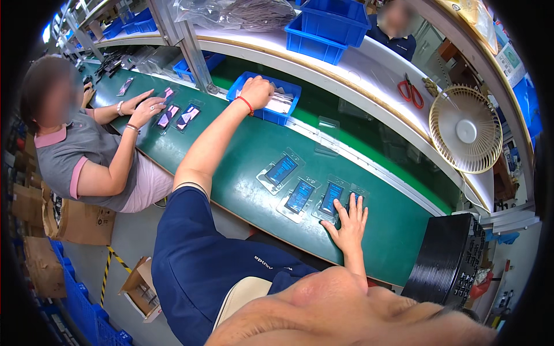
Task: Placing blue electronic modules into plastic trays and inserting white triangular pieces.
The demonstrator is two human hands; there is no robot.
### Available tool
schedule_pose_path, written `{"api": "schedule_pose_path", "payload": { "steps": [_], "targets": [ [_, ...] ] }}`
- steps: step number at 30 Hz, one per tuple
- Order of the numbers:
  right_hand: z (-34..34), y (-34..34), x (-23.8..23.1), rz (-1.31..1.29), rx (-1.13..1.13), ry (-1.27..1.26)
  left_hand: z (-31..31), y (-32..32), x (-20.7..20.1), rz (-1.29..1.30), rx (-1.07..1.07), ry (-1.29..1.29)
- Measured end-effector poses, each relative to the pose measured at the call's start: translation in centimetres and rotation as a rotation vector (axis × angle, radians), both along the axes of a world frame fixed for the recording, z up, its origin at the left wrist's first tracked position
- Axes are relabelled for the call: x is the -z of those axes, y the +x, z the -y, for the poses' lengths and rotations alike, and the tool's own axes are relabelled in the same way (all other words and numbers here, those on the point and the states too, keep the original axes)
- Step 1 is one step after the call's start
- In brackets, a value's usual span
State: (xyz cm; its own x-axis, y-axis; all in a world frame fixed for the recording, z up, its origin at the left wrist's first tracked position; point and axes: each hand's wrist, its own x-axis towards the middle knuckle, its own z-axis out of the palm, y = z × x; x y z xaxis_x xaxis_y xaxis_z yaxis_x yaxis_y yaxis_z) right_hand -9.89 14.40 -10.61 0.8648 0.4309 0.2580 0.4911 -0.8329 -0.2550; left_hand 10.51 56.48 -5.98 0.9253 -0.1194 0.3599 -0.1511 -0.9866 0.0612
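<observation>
My left hand (257, 92) reaches to a blue bin (279, 119) at the back of the green bench. Its fingers curl down over pale flat pieces (280, 102) in the bin; the fingertips and anything between them are hidden. My right hand (349, 226) lies with fingers spread at the near right, fingertips on the clear plastic packs. Several such packs, each with a dark phone-shaped piece with blue marks, lie in a slanting row: one farther left (281, 170), one in the middle (300, 196), one beside my right fingers (332, 198), another partly under them.
A co-worker (98, 144) handles similar pink-patterned packs (187, 117) at the left. An empty clear tray (328, 135) lies near the rail. Black stacked trays (441, 259) stand at the right end. The shelf above holds blue bins (314, 40), red-handled scissors (411, 92) and a fan (466, 130).
</observation>
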Motion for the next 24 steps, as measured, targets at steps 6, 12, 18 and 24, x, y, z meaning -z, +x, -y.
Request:
{"api": "schedule_pose_path", "payload": {
  "steps": [6,12,18,24],
  "targets": [
    [-0.1,0.1,-0.2,-0.007,-0.003,-0.001,-2.8,-0.1,0.0,0.228,0.200,-0.289],
    [-0.1,-0.3,-1.0,-0.038,-0.013,0.023,-3.4,-2.6,-1.1,-0.004,-0.032,-1.335],
    [-3.0,1.9,-3.0,-0.072,-0.038,0.445,1.3,-7.7,-0.8,-0.247,0.084,-1.861],
    [-13.3,7.7,-3.4,-0.642,-0.073,1.273,8.7,-15.3,2.4,-0.403,0.129,-1.974]
  ]
}}
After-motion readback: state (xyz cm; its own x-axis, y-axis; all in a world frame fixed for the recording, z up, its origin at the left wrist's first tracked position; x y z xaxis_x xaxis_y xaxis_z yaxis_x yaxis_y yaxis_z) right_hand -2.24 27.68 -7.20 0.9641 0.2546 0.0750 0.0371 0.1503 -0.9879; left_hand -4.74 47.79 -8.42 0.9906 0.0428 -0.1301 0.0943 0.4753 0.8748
